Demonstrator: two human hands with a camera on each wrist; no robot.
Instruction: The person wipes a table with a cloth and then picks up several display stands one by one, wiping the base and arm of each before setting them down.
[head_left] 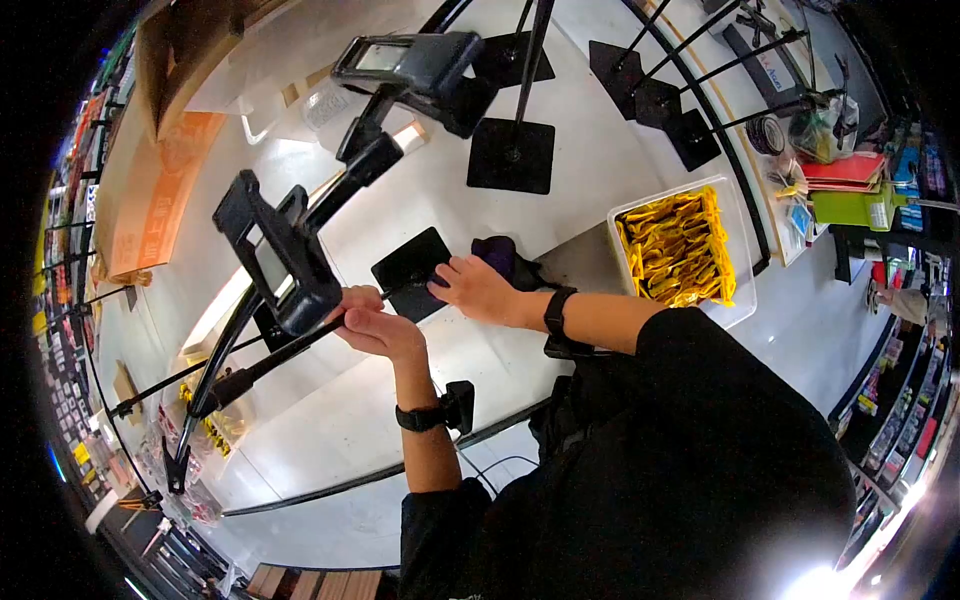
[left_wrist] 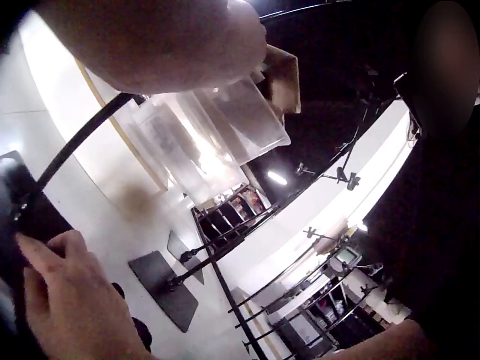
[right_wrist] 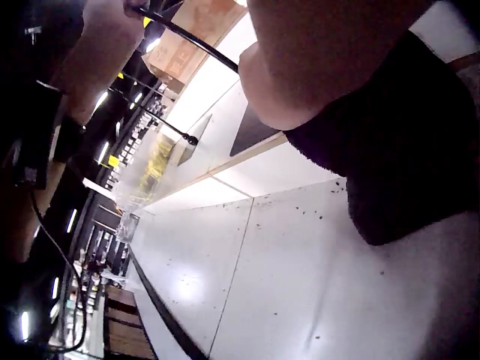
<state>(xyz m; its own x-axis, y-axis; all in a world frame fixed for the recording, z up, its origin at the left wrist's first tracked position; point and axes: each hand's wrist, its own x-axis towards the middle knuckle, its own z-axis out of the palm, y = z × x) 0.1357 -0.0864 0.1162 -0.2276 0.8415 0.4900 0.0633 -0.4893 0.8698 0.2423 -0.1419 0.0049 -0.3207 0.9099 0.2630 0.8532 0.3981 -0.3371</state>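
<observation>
My left hand (head_left: 375, 325) grips the thin black pole (head_left: 290, 352) of a stand, which slants across the head view. Its square black base plate (head_left: 408, 262) lies over the white table, tipped toward my right hand. With my right hand (head_left: 478, 290) I hold a bunched dark purple cloth (head_left: 495, 255) against that plate, fingertips over its edge. The cloth (right_wrist: 412, 150) hangs below my right hand in the right wrist view. In the left wrist view the fingers of my right hand (left_wrist: 82, 300) lie at the dark plate. Black holder frames (head_left: 280, 255) stand at the pole's far end.
A clear bin of yellow packets (head_left: 680, 245) stands beside my right forearm. Other stands with square black bases (head_left: 512, 165) are farther back on the table. A cardboard box (head_left: 165, 200) is at the left, and a black table edge (head_left: 390, 470) runs near my body.
</observation>
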